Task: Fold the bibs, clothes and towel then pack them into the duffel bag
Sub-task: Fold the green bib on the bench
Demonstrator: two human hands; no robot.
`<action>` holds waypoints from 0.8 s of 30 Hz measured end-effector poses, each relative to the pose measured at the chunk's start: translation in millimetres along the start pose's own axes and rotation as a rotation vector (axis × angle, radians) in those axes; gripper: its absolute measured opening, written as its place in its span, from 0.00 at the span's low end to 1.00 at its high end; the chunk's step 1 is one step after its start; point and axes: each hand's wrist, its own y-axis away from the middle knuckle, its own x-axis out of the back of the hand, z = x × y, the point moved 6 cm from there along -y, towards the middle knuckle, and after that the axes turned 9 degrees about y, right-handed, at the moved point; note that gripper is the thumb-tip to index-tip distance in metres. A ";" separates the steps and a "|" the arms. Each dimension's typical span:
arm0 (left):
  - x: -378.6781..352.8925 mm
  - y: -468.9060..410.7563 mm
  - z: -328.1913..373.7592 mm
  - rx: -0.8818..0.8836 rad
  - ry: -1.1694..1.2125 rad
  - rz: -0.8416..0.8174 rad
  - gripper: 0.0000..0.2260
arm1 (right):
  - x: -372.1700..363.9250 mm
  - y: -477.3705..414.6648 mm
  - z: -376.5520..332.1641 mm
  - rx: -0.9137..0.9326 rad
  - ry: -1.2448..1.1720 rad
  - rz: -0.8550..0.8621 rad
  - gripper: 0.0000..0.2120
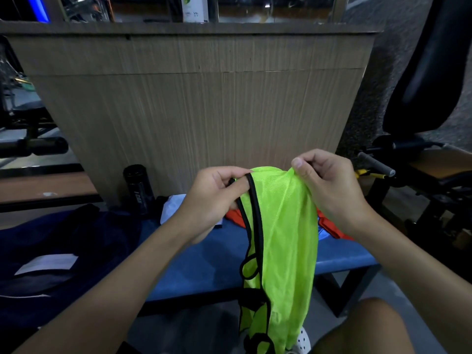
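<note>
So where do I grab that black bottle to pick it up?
Grip the black bottle round its middle, coming from the front. It is round and stands upright, and the wooden panel is close behind it, so there is no room to come from the back.

We see the neon green mesh bib [283,226], black trim, hanging vertically with its top edge pinched by the left hand [217,198] and right hand [324,185]. Orange bib [329,226] lies crumpled on the blue bench [204,264] behind it. Navy duffel bag [51,251] sits at the bench's left end, white label up.
</note>
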 end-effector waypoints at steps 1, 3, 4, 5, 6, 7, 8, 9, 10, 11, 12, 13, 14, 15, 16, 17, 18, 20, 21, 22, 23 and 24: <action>-0.1 -0.3 -1.5 0.023 0.017 0.000 0.07 | 0.6 0.6 -0.7 0.001 -0.010 0.006 0.08; -1.7 -1.1 -3.0 0.042 0.030 -0.019 0.08 | 1.0 2.4 -2.6 0.001 -0.044 0.021 0.08; -2.3 -1.6 -2.8 0.028 0.010 -0.039 0.09 | 0.0 3.7 -4.1 0.004 -0.060 0.025 0.09; -4.8 -0.8 -1.5 0.006 -0.022 -0.062 0.12 | -1.3 5.1 -6.8 0.013 -0.072 0.026 0.09; -8.5 1.0 -0.2 -0.017 -0.048 -0.092 0.15 | -3.4 6.4 -9.9 0.026 -0.085 0.023 0.10; -12.0 2.3 0.4 -0.033 -0.065 -0.110 0.18 | -5.7 7.3 -12.6 0.039 -0.096 0.020 0.10; -14.3 2.7 -0.6 -0.045 -0.096 -0.112 0.20 | -8.4 7.9 -14.7 0.048 -0.103 0.016 0.10; -15.9 2.9 -1.1 -0.058 -0.136 -0.103 0.20 | -11.2 8.3 -16.1 0.049 -0.106 0.009 0.09; -17.4 3.5 -0.2 -0.078 -0.169 -0.096 0.18 | -13.9 8.6 -16.6 0.044 -0.106 0.002 0.08; -18.5 4.2 1.7 -0.096 -0.186 -0.091 0.16 | -16.0 9.1 -16.3 0.039 -0.105 -0.006 0.08; -19.1 4.8 2.4 -0.112 -0.189 -0.093 0.13 | -17.1 9.5 -15.1 0.033 -0.104 -0.011 0.08; -18.2 5.0 2.7 -0.126 -0.185 -0.095 0.11 | -17.3 9.6 -13.1 0.028 -0.100 -0.016 0.08; -17.0 5.5 3.6 -0.142 -0.182 -0.101 0.09 | -16.6 9.6 -9.7 0.022 -0.092 -0.021 0.09; -16.6 6.5 5.5 -0.159 -0.180 -0.109 0.08 | -15.7 9.4 -6.1 0.017 -0.074 -0.032 0.09; -15.6 7.2 7.4 -0.178 -0.188 -0.113 0.07 | -14.9 9.2 -2.7 0.013 -0.050 -0.053 0.10; -14.5 7.2 9.2 -0.194 -0.202 -0.115 0.06 | -14.8 9.4 0.2 0.006 -0.037 -0.091 0.10; -13.5 6.7 10.7 -0.207 -0.213 -0.118 0.06 | -16.2 9.8 2.5 -0.008 -0.053 -0.146 0.09; -12.4 6.0 12.9 -0.221 -0.210 -0.130 0.06 | -20.2 12.4 4.7 -0.049 -0.140 -0.282 0.08; -12.2 5.7 13.5 -0.223 -0.200 -0.138 0.06 | -21.9 14.4 4.5 -0.066 -0.179 -0.339 0.08; -11.4 4.9 13.9 -0.227 -0.198 -0.140 0.06 | -23.2 15.9 5.2 -0.072 -0.194 -0.377 0.09; -10.7 4.6 15.0 -0.231 -0.202 -0.140 0.06 | -23.8 16.8 5.7 -0.069 -0.186 -0.394 0.10; -10.2 4.1 15.4 -0.234 -0.216 -0.139 0.06 | -23.9 16.9 6.8 -0.070 -0.172 -0.392 0.12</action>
